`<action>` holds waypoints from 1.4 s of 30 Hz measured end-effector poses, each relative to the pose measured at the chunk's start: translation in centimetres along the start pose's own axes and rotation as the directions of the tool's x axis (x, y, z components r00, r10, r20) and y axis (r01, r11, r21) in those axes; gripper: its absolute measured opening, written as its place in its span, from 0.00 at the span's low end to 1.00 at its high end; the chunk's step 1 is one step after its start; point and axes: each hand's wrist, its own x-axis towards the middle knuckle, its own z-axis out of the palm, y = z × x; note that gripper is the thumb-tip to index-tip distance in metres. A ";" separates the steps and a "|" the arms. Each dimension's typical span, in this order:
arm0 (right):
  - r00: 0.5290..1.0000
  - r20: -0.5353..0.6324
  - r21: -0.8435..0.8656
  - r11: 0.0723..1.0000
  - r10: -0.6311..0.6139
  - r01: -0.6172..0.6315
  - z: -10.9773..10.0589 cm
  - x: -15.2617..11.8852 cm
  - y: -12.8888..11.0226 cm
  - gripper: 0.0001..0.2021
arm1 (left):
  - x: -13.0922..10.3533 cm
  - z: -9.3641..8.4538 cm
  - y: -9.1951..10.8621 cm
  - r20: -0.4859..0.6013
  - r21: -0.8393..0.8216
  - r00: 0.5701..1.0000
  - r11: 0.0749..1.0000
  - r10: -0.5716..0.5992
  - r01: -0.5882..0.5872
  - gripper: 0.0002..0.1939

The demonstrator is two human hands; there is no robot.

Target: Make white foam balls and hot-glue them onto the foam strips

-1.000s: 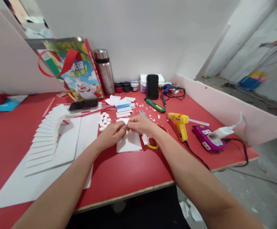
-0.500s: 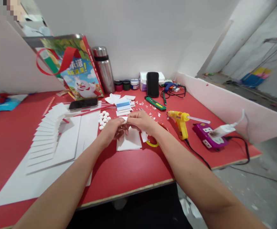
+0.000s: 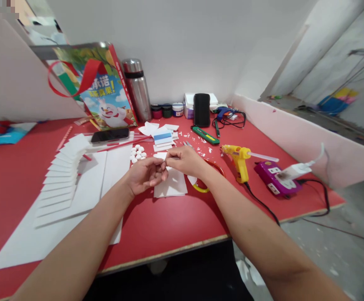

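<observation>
Above a small stack of white sheets (image 3: 171,187), my two hands meet at the fingertips. My left hand (image 3: 146,173) is turned palm up, with its fingers loosely curled and the thumb and forefinger closed at the tips. My right hand (image 3: 184,161) pinches at the same spot from the right, back of the hand uppermost. Whatever lies between the fingertips is too small or hidden to make out. Close by on the left sits a cluster of white round pieces (image 3: 137,154). Scissors (image 3: 201,189) with yellow and red handles lie partly under my right wrist.
A fanned row of white strips (image 3: 58,182) lies on white boards to the left. A yellow glue gun (image 3: 238,161) and a purple power strip (image 3: 276,179) stand right. Behind are a green cutter (image 3: 205,135), a phone (image 3: 110,135), a steel flask (image 3: 137,90) and paper scraps.
My left hand has rolled open to show its palm, its lower fingers loosening. A small white piece seen at the fingertips before no longer shows clearly. My right hand stays nearly in place.
</observation>
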 end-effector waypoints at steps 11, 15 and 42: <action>0.987 0.073 0.176 0.972 0.143 -0.154 -0.2 -0.1 0.1 0.11 | 0.2 0.8 -1.3 -0.137 0.621 0.905 0.747 0.402 -0.238 0.12; 0.980 0.120 0.248 0.950 0.161 -0.187 -0.2 -0.1 0.1 0.11 | -0.2 0.9 -1.4 0.002 0.932 0.785 0.284 0.619 -0.226 0.14; 0.960 0.079 0.468 0.840 0.268 -0.273 0.6 0.0 -0.4 0.11 | 0.0 1.1 -1.8 0.116 0.941 0.749 -0.313 0.652 0.127 0.12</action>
